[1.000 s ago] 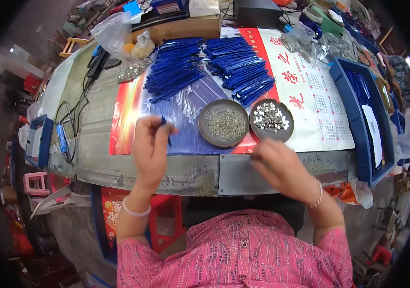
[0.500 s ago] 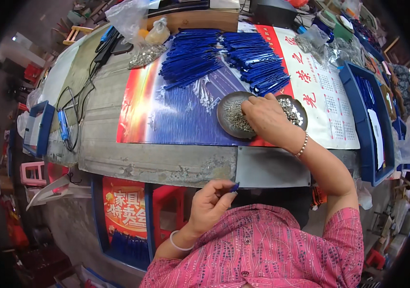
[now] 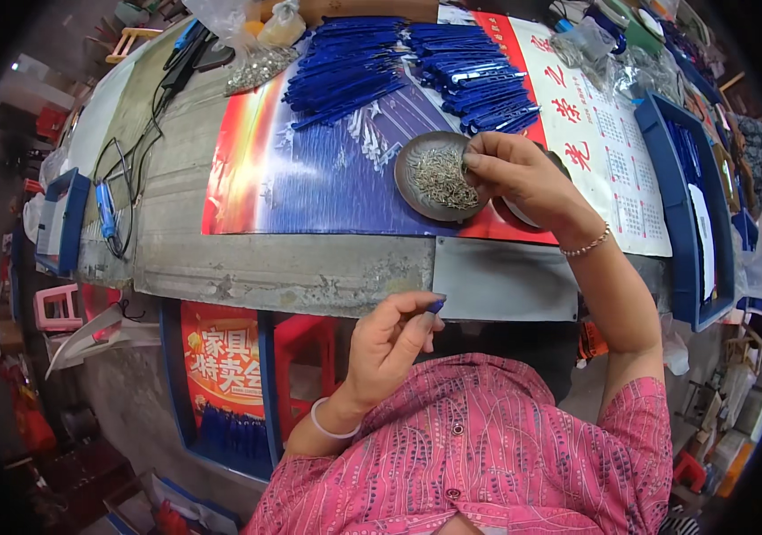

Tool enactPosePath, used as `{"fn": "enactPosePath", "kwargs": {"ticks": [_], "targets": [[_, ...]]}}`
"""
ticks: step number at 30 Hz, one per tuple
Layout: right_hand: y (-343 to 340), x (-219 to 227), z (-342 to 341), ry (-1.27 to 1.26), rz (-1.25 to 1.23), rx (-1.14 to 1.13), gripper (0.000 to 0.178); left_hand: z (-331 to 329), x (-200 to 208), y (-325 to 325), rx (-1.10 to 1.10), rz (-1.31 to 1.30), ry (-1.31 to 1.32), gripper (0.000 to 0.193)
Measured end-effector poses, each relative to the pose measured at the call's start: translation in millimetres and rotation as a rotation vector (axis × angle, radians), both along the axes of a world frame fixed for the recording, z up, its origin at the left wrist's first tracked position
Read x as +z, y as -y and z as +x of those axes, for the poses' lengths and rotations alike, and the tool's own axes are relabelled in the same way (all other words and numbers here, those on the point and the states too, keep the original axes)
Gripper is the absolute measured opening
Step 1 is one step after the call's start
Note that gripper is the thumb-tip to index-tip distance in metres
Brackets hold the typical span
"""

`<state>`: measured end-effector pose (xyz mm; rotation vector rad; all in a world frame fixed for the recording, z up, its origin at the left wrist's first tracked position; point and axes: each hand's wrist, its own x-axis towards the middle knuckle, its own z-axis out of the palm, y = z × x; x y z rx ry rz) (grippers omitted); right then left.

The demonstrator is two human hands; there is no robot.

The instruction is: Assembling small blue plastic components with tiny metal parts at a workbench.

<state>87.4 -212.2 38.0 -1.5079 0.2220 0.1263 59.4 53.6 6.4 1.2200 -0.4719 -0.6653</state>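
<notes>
"What is your left hand [image 3: 390, 348] doing?"

"You're pinching a small blue piece [image 3: 437, 305] between its thumb and forefinger, just in front of the worktop's [image 3: 309, 272] near edge."

"And your right hand [image 3: 523, 174]?"

"You have it palm down, its thumb and forefinger over the right side of the round dish [image 3: 407, 181] of thin metal pieces [image 3: 443, 181]. I can't tell whether those fingers are fully closed, or whether anything is between them."

"Is there something beneath that hand?"

"Yes, you're mostly covering a second dish [image 3: 513, 215], just beside the first. Both stand on your printed sheet [image 3: 292, 187], which lies over the worktop."

"And beyond the dishes?"

"You have two piles of slim blue strips, a left pile [image 3: 345, 71] and a right pile [image 3: 479, 80], side by side on the sheet. Left of them lies a heap of small shiny pieces [image 3: 260, 69]. At your right, a long blue tray [image 3: 673, 205] stands beside the sheet."
</notes>
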Motion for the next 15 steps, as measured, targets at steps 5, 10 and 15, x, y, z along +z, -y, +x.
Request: {"fn": "enactPosePath", "kwargs": {"ticks": [5,10,15], "targets": [[-19.6,13.7,-33.8,-0.115,0.221,0.096,0.018,2.4,7.9,3.2,-0.021,0.089,0.028,0.018],[-36.2,20.9,-61.1,-0.096,0.175,0.278,0.019,12.0,14.3,19.0,-0.004,0.114,0.58,0.018],[-40.8,22.0,-73.9,-0.096,0.118,0.35,0.016,15.6,15.0,26.3,0.025,0.079,0.953,0.023]]}}
